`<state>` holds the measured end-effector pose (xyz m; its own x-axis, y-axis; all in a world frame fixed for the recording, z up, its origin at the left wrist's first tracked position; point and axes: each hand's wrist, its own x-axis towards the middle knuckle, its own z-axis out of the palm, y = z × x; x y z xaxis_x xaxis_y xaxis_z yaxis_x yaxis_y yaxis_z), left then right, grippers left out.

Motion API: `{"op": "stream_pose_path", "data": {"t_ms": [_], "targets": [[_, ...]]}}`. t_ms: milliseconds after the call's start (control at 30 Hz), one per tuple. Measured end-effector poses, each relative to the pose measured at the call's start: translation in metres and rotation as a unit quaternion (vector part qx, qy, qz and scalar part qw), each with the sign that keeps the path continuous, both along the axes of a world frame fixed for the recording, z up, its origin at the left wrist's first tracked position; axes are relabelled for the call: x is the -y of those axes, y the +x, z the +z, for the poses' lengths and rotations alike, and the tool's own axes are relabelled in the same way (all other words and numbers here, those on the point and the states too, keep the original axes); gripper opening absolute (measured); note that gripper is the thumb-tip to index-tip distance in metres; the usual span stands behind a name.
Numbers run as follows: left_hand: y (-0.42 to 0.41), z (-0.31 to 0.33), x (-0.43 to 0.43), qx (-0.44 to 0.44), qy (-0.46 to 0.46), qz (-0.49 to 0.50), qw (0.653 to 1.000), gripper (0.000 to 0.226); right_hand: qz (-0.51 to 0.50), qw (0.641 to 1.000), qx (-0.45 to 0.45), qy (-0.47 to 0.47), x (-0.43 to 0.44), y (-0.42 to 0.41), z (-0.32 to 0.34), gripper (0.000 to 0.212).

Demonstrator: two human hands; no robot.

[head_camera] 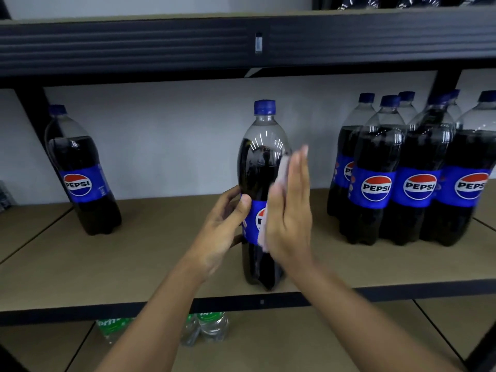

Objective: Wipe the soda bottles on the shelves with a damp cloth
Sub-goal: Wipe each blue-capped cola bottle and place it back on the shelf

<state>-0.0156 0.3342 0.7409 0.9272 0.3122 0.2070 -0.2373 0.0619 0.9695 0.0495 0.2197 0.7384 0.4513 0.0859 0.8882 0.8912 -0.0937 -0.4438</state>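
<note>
Both bare forearms reach in over the front edge of the shelf [107, 264] and converge near its middle. The left hand [222, 229] grips the bottle [261, 162] from its left side at label height. Its thumb [244, 206] lies across the front of the label and the other digits curl round behind, mostly hidden. The right hand [290, 210] stands upright and flat with its back to the camera. Its fingers [300, 170] are straight, held together and pointing up, and they press a pale cloth [281, 170] against the bottle's right front. The right wrist is nearly straight; the left wrist bends slightly inward.
</note>
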Motion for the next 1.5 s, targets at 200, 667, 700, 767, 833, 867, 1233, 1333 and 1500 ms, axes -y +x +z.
{"op": "stream_pose_path", "data": {"t_ms": [200,667,700,767,833,867,1233,1333,1500], "targets": [[0.0,0.002,0.01,0.024,0.012,0.013,1.0,0.073,-0.005,0.998,-0.021,0.053,-0.004,0.004,0.064,0.045],[0.012,-0.003,0.006,0.03,0.066,0.036,0.997,0.072,-0.067,0.996,-0.013,-0.062,0.013,-0.002,-0.06,0.053],[0.012,-0.003,0.005,0.029,0.067,0.037,0.997,0.064,-0.04,0.998,-0.013,-0.043,0.01,-0.001,-0.039,0.051],[0.012,-0.005,0.003,0.024,0.026,0.034,0.999,0.049,0.025,0.998,-0.063,0.008,0.006,0.001,0.008,0.048],[0.012,-0.007,0.002,0.032,-0.009,0.031,0.999,0.059,0.052,0.993,-0.094,0.041,0.002,0.004,0.044,0.046],[0.01,-0.008,0.004,0.035,-0.01,0.033,0.999,0.069,0.055,0.992,-0.103,0.047,0.0,0.005,0.054,0.045],[0.015,-0.012,0.009,0.062,0.005,0.036,0.997,0.067,-0.066,0.992,-0.094,-0.055,0.007,-0.004,-0.096,0.054],[0.012,-0.009,0.006,0.062,0.032,0.051,0.996,0.058,-0.065,0.994,-0.055,-0.062,0.008,-0.001,-0.078,0.052],[0.008,-0.006,0.003,0.03,0.084,0.036,0.995,0.047,0.05,0.993,-0.096,0.052,0.0,0.007,0.031,0.046]]}}
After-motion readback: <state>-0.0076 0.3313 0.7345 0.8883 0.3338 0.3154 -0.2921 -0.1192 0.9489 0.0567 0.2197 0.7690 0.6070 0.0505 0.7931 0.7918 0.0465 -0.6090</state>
